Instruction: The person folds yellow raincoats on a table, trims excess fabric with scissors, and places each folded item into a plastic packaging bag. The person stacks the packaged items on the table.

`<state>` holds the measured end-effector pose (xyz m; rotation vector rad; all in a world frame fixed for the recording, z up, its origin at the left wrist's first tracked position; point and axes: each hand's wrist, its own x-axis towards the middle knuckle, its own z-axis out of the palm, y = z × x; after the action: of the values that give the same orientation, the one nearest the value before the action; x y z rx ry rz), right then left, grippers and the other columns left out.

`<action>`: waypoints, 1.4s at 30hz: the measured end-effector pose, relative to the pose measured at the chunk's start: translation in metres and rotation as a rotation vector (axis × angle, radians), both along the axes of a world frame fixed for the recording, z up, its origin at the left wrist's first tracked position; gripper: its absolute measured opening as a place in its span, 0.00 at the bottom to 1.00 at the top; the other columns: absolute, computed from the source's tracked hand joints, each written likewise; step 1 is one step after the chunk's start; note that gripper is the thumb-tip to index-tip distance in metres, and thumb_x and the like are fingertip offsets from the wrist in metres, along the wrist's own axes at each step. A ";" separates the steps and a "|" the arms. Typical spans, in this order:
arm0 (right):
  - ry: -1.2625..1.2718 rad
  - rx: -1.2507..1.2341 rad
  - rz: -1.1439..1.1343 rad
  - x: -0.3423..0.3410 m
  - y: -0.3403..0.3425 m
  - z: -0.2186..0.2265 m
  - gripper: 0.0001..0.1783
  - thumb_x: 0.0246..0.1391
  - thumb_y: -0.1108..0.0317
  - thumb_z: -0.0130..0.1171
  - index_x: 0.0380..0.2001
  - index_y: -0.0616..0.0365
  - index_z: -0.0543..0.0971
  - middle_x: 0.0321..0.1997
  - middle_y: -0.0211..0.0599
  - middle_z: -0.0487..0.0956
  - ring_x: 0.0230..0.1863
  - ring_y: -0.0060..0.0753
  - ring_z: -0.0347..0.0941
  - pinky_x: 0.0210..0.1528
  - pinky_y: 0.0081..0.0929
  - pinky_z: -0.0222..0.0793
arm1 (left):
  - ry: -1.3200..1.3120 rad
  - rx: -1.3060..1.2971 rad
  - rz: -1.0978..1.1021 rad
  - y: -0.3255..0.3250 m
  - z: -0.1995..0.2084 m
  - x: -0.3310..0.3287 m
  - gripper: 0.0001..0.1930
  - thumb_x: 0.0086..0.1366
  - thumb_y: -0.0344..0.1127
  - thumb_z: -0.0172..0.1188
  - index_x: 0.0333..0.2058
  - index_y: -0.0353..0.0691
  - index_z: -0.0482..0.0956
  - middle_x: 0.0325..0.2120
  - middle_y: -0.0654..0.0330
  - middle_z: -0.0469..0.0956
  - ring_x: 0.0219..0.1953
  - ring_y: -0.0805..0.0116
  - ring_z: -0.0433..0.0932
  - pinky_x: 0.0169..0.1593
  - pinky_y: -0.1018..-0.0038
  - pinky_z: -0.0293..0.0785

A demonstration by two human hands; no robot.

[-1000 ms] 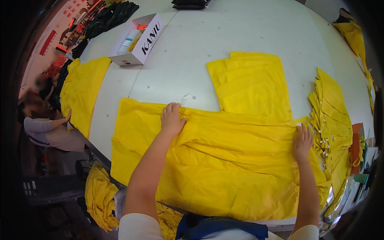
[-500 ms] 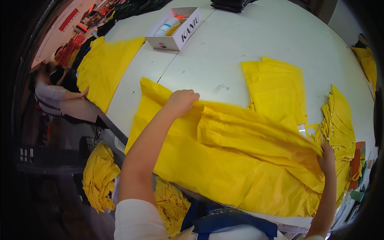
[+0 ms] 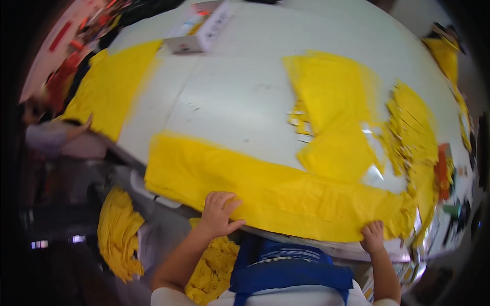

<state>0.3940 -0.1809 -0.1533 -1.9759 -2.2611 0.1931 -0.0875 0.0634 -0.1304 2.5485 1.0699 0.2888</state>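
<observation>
A long yellow fabric piece (image 3: 286, 196) lies folded lengthwise along the near edge of the table. Toward its left part, my left hand (image 3: 218, 214) rests at the near edge, fingers spread and holding nothing. My right hand (image 3: 373, 237) is at the same near edge further right, its fingers bent closed on the cloth's border. Just beyond the cloth on the right is a stack of yellow fabric pieces (image 3: 332, 92), with another flat yellow piece (image 3: 339, 150) in front of it. The picture is somewhat blurred.
A white open box (image 3: 206, 35) with small items stands at the far left of the white table (image 3: 229, 92). More yellow pieces (image 3: 413, 122) lie at right. Another person's hand (image 3: 88, 122) touches yellow cloth at left. Crumpled yellow cloth (image 3: 120, 229) hangs below the table edge.
Both hands have come down toward me from the cloth's upper part. The far side of the yellow fabric is now folded over, making a narrower strip. My left hand has let go.
</observation>
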 end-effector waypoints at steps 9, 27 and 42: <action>-0.083 0.069 -0.505 0.143 0.022 0.037 0.32 0.36 0.77 0.59 0.51 0.52 0.70 0.52 0.45 0.71 0.56 0.53 0.63 0.59 0.45 0.57 | 0.261 0.081 -0.006 -0.024 -0.069 0.070 0.37 0.48 0.63 0.62 0.57 0.59 0.69 0.66 0.52 0.46 0.67 0.37 0.40 0.62 0.34 0.34; -0.072 -0.323 -0.510 0.109 0.074 0.037 0.42 0.30 0.77 0.65 0.56 0.53 0.64 0.72 0.48 0.45 0.73 0.57 0.33 0.70 0.57 0.29 | 0.213 0.073 0.050 -0.026 -0.093 0.069 0.38 0.50 0.65 0.60 0.61 0.68 0.63 0.66 0.56 0.48 0.68 0.43 0.42 0.62 0.34 0.34; -0.119 -0.012 -0.151 -0.105 0.079 -0.070 0.31 0.53 0.46 0.48 0.59 0.45 0.67 0.72 0.46 0.50 0.72 0.62 0.34 0.66 0.65 0.20 | 0.116 0.032 1.232 0.014 -0.104 -0.134 0.34 0.60 0.44 0.60 0.61 0.40 0.58 0.62 0.47 0.55 0.64 0.52 0.55 0.64 0.58 0.51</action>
<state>0.2890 -0.1020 -0.2237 -2.2083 -2.1701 0.0756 -0.2218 0.0778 -0.2340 1.5934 2.5448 0.4368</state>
